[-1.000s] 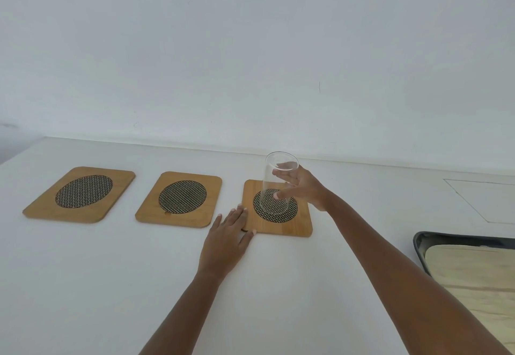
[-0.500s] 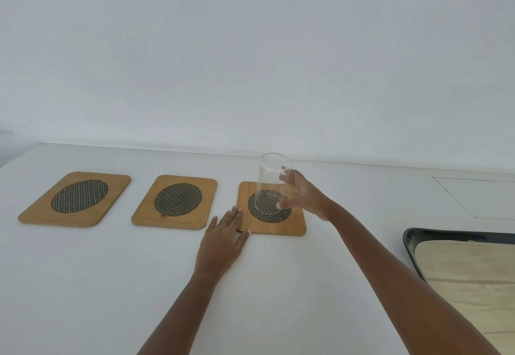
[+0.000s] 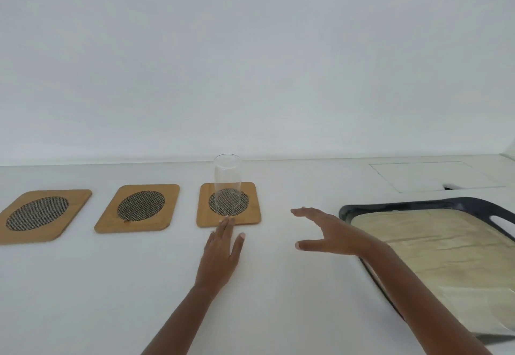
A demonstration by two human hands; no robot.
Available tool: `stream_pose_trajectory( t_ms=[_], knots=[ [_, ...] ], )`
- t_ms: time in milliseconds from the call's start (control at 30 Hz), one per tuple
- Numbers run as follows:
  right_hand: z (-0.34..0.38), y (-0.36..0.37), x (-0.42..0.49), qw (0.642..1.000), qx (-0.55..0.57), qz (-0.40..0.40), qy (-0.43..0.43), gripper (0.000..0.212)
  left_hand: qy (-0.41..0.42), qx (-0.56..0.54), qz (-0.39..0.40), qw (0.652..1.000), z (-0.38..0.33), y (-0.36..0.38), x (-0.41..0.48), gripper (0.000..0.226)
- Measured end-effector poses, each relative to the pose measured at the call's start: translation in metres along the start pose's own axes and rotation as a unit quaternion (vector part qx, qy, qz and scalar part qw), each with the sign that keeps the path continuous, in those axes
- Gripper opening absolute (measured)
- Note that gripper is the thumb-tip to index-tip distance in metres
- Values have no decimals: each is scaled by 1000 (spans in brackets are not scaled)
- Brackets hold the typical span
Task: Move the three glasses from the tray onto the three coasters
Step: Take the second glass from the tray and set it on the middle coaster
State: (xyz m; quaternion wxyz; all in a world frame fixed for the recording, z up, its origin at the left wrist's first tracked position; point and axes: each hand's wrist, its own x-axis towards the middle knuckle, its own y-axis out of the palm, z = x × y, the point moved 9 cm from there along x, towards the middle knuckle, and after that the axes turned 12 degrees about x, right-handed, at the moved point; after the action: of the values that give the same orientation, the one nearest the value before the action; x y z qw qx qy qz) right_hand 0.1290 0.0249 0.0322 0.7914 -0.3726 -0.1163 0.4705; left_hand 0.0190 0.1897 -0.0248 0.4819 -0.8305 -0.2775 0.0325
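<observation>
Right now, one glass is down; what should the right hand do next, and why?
Probably carry the right hand back over the tray for another glass. It is open and empty, the glass stands upright on the right coaster, and the middle coaster and left coaster are bare.

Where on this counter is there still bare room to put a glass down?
The left coaster and middle coaster are free, as is the counter before them. The right coaster holds a glass, with the left hand touching its edge.
</observation>
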Motion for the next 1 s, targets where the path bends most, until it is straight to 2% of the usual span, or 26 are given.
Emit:
stream_pose_trajectory(
  t_ms=[100, 267, 433, 667, 833, 1000],
  knots=[
    [-11, -24, -35, 999, -8, -33, -3, 62, 47, -23, 13, 999, -54, 19, -10, 50],
    [-31, -69, -95, 981, -7, -183, -57, 27, 144, -49, 42, 988, -148, 48, -28, 50],
    [-84, -93, -152, 966, -18, -258, -13, 19, 241, -60, 83, 965, -231, 75, -49, 48],
    [-138, -107, -202, 957, -39, -283, 49, 23, 289, 28, 196, 937, -292, 131, -67, 65],
    [-150, -107, -217, 956, -64, -276, 69, 28, 277, 39, 248, 928, -316, 153, -73, 73],
    [-150, -103, -218, 964, -68, -253, 54, 29, 260, 10, 271, 927, -320, 161, -70, 74]
  ],
)
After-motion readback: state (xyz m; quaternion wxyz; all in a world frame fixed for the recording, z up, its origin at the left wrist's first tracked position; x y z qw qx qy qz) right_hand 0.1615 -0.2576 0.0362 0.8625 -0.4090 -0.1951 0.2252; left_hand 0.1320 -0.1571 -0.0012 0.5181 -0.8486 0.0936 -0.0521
